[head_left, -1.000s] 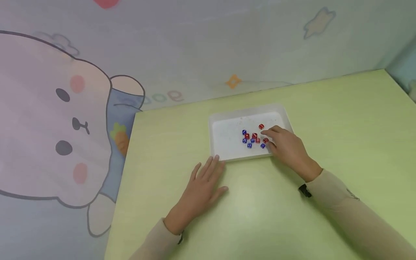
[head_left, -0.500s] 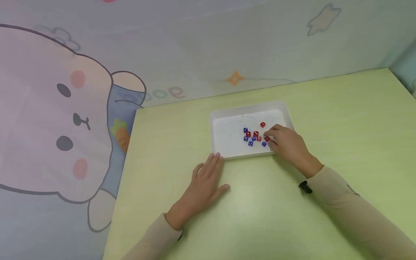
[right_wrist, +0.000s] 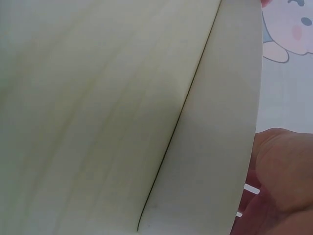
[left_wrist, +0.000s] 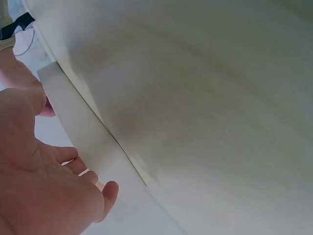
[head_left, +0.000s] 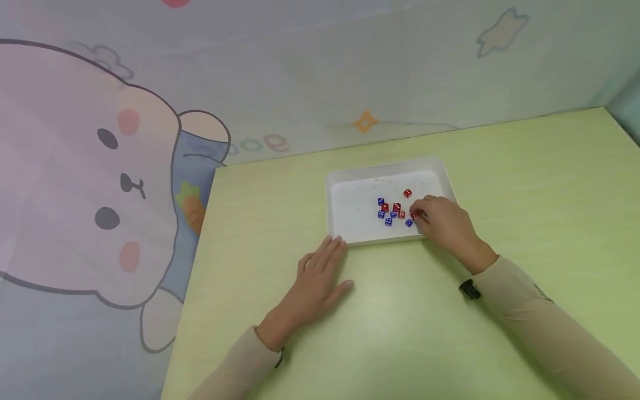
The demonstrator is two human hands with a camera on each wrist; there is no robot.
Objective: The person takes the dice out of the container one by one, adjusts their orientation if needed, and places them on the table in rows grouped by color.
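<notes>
A shallow white tray (head_left: 334,214) sits on the light green table (head_left: 525,183). Several small red and blue dice (head_left: 392,212) lie clustered in its right half, and one red die (head_left: 407,193) sits apart toward the back. My right hand (head_left: 419,215) reaches over the tray's near right corner, and its curled thumb and fingertips pinch a red die (head_left: 413,214) at the edge of the cluster. My left hand (head_left: 325,261) lies flat on the table, its fingertips touching the tray's near left corner. The wrist views show only the tray wall (left_wrist: 83,132) (right_wrist: 220,147) and parts of each hand.
A wall with a cartoon rabbit print (head_left: 90,178) stands behind and to the left of the table. The table's left edge (head_left: 195,266) runs close to my left arm. Bare green tabletop stretches to the right of the tray and in front of it.
My right hand's fingers have curled tighter around the red die at the cluster's right edge. My left hand has stayed where it was.
</notes>
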